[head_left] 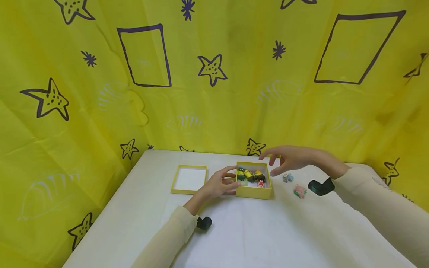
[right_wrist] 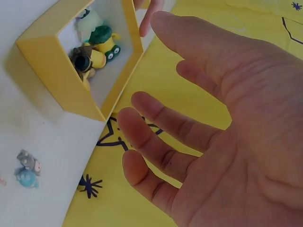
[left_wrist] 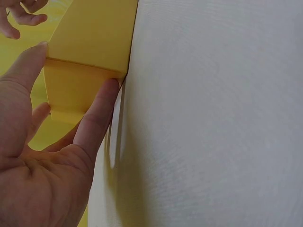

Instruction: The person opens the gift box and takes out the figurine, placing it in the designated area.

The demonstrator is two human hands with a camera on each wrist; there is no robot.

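Observation:
A yellow open-topped box (head_left: 253,192) stands on the table with several small toy figures inside. Among them are yellow-and-green figures (head_left: 248,175), a red-and-white one (head_left: 260,183) and a pale green one (right_wrist: 90,23). Against the box's left wall rest the extended fingertips of my left hand (head_left: 216,184), its thumb at the near corner. My right hand (head_left: 293,156) hovers over the box's right edge, fingers loosely bent and holding nothing. Right of the box lie a grey-and-blue figure (head_left: 288,178) and a pink figure with green parts (head_left: 300,191).
Left of the box lies a shallow yellow-edged lid (head_left: 191,178), its white inside facing up. A white cloth covers the table (head_left: 234,234). Behind it hangs a yellow curtain (head_left: 228,104) with starfish drawings. Black cameras (head_left: 321,187) are strapped at both wrists.

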